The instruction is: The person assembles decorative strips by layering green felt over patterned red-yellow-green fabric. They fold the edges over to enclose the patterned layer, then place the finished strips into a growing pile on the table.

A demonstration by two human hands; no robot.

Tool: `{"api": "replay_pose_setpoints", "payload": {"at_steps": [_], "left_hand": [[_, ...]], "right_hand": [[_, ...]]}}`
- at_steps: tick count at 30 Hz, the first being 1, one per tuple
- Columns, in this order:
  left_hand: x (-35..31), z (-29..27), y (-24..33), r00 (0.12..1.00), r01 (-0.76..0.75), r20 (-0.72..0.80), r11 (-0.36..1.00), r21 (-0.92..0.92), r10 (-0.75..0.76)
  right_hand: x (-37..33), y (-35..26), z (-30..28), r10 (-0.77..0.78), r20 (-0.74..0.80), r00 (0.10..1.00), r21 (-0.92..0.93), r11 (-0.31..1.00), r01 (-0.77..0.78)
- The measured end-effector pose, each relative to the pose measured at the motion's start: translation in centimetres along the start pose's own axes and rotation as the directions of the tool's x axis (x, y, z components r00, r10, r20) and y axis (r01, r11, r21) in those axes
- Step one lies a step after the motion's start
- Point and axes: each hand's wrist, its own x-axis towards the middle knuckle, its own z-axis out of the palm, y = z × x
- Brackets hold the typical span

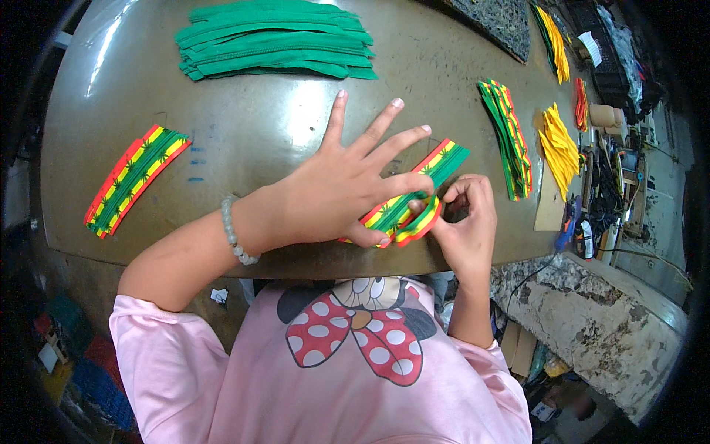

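At the near edge of the worktable (pixel 244 133), a red, yellow and green striped strip (pixel 433 172) is pinned flat under the left hand (pixel 336 196), fingers spread and open so the cloth cannot slide. Its near end is folded over and pinched between thumb and fingers of the right hand (pixel 462 214). A matching striped piece (pixel 133 180) is laid apart to the left, green zippers (pixel 275 41) are piled at the far side, and stacked striped strips (pixel 506 137) and yellow pieces (pixel 560 146) are kept to the right
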Motion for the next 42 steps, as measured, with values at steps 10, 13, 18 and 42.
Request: {"api": "replay_pose_setpoints", "payload": {"at_steps": [10, 13, 18, 42], "left_hand": [[-0.2, -0.1, 0.0, 1.0, -0.012, -0.012, 1.0, 0.006, 0.012], [-0.2, -0.2, 0.0, 1.0, 0.008, -0.017, 1.0, -0.023, -0.009], [-0.3, -0.1, 0.1, 0.999, 0.026, -0.026, 0.999, -0.037, -0.027], [-0.2, -0.3, 0.0, 0.997, 0.045, 0.057, 0.998, 0.031, -0.047]], "right_hand": [[1.0, 2.1, 0.0, 0.092, -0.076, 0.993, 0.012, 0.996, -0.091], [-1.0, 0.9, 0.8, 0.088, -0.363, 0.927, 0.158, 0.987, -0.032], [-5.0, -0.2, 0.7, -0.475, -0.003, 0.88, -0.199, 0.863, 0.465], [-0.1, 3.5, -0.8, -0.542, 0.051, 0.839, -0.217, 0.814, 0.539]]}}
